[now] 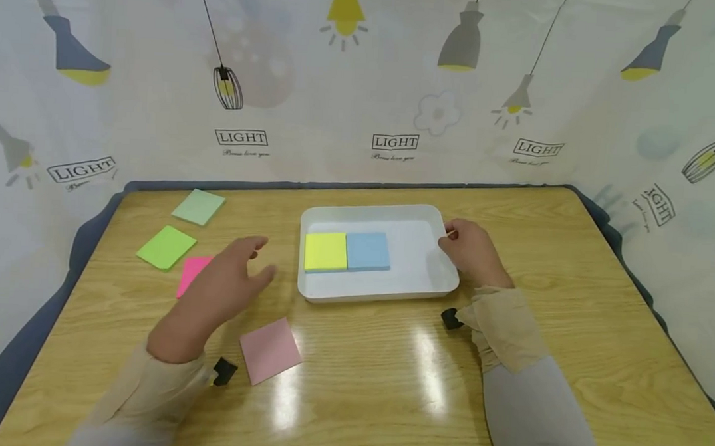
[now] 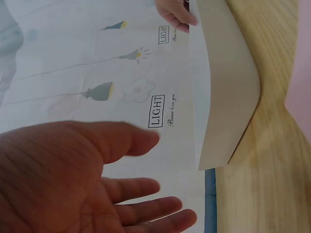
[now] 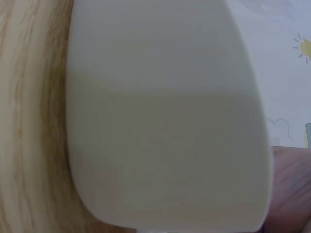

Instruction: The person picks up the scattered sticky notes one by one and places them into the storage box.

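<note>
A shallow white tray sits mid-table with a yellow sticky-note pad and a blue one side by side in its left half. My right hand pinches the tray's right rim, thumb inside the edge. To the left of the tray is my left hand, holding nothing, its thumb and fingers spread apart. Its back partly hides a hot-pink sticky pad. In the left wrist view, the fingers extend beside the tray's outer wall.
A pale green pad and a bright green pad lie at the far left. Nearer me is a dusty-pink pad. Behind the wooden table hangs a backdrop printed with lamps.
</note>
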`<state>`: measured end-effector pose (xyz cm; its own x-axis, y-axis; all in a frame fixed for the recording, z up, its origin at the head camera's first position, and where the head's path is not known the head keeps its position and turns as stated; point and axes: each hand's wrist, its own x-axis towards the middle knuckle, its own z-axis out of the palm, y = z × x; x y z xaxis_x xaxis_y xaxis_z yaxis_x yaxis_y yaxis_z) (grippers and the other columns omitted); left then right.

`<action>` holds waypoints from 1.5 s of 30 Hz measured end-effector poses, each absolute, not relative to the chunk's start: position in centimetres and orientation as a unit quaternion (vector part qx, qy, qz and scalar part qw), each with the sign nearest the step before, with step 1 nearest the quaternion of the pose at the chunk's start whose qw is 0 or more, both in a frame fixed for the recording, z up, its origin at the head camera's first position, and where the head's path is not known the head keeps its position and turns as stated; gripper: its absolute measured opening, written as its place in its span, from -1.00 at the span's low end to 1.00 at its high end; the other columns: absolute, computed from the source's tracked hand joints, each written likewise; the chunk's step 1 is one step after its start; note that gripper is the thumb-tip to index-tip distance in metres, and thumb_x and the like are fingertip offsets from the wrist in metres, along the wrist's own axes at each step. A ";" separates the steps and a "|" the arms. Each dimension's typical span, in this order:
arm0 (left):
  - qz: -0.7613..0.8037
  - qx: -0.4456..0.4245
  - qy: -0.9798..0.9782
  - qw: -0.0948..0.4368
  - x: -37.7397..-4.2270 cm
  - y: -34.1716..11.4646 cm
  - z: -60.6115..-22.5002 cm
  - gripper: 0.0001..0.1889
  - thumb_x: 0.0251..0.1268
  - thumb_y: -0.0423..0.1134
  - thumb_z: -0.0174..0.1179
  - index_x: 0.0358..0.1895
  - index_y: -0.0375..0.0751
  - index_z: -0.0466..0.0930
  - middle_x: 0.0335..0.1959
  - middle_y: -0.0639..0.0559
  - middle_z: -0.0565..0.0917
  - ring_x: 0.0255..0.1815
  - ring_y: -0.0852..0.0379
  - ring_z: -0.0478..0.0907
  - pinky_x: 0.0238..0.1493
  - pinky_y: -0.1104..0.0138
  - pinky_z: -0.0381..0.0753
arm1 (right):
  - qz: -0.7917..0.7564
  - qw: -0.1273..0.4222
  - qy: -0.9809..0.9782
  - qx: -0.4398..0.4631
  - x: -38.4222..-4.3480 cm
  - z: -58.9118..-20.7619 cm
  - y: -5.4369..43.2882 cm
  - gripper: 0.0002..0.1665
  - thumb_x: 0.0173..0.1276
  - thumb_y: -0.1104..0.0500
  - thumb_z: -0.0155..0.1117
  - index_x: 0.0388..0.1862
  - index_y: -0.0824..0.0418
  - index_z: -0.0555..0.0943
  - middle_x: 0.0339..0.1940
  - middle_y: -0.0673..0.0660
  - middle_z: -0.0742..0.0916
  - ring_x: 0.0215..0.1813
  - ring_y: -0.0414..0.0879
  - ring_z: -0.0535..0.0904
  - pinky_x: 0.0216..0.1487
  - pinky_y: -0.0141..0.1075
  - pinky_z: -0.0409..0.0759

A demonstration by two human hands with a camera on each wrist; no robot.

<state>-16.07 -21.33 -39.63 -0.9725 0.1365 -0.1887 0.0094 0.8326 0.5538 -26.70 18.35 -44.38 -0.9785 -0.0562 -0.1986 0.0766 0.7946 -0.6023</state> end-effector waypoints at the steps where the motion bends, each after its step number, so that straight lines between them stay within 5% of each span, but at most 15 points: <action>1: 0.271 0.052 0.953 0.121 -15.4 -21.4 -39.8 -0.28 0.55 -0.02 0.13 0.59 -0.31 0.18 0.56 -0.32 0.32 0.54 -0.32 0.31 0.46 -0.20 0.37 | -0.322 0.105 0.941 0.006 -26.7 -44.3 18.3 -0.49 0.56 0.14 0.05 0.37 0.36 0.51 0.19 0.35 0.66 0.13 0.20 0.57 0.20 0.08 0.57; 11: 0.184 0.120 0.961 0.167 -10.3 -19.6 -42.6 0.01 0.15 0.10 0.50 0.49 -0.52 0.26 0.44 -0.45 0.40 0.48 -0.42 0.31 0.43 -0.19 0.42 | -0.325 0.114 0.939 0.012 -26.7 -44.4 18.3 -0.50 0.59 0.14 0.03 0.39 0.33 0.49 0.25 0.34 0.64 0.18 0.21 0.56 0.25 0.10 0.56; 15: 0.142 0.119 0.972 0.141 -9.7 -19.6 -43.2 -0.08 -0.02 0.10 0.58 0.34 -0.41 0.45 0.24 -0.32 0.53 0.27 -0.29 0.43 0.10 -0.14 0.63 | -0.325 0.114 0.939 0.013 -26.8 -44.5 18.3 -0.50 0.59 0.15 0.03 0.40 0.34 0.49 0.25 0.34 0.64 0.17 0.21 0.56 0.23 0.09 0.56; 20: 0.122 0.119 0.976 0.133 -9.5 -19.9 -43.2 -0.24 -0.17 0.06 0.62 0.10 -0.31 0.57 0.02 -0.18 0.55 0.04 -0.13 0.44 -0.19 -0.04 0.61 | -0.327 0.121 0.937 0.014 -26.8 -44.5 18.3 -0.50 0.60 0.15 0.03 0.40 0.34 0.48 0.25 0.34 0.63 0.18 0.21 0.56 0.24 0.09 0.56; 30: 0.131 0.112 0.974 0.146 -9.9 -20.1 -43.7 -0.22 -0.18 0.07 0.64 0.03 -0.36 0.50 -0.15 -0.12 0.51 -0.08 -0.07 0.41 -0.17 0.01 0.61 | -0.324 0.122 0.938 0.011 -26.8 -44.4 18.2 -0.50 0.60 0.14 0.02 0.39 0.34 0.48 0.27 0.35 0.62 0.19 0.21 0.54 0.25 0.10 0.55; 45: 0.173 0.099 0.965 0.171 -10.1 -20.4 -43.9 -0.17 -0.23 0.05 0.68 0.05 -0.36 0.46 -0.14 -0.15 0.43 -0.10 -0.09 0.39 -0.07 0.06 0.58 | -0.323 0.124 0.938 0.011 -26.9 -44.5 18.2 -0.49 0.59 0.14 0.02 0.40 0.35 0.47 0.27 0.36 0.61 0.18 0.21 0.53 0.25 0.10 0.54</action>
<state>-10.13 -20.43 -43.87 -0.9220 0.2508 -0.2951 0.1325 0.9203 0.3681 -26.88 18.16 -44.45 -0.9690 -0.0587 -0.2401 0.1017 0.7905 -0.6039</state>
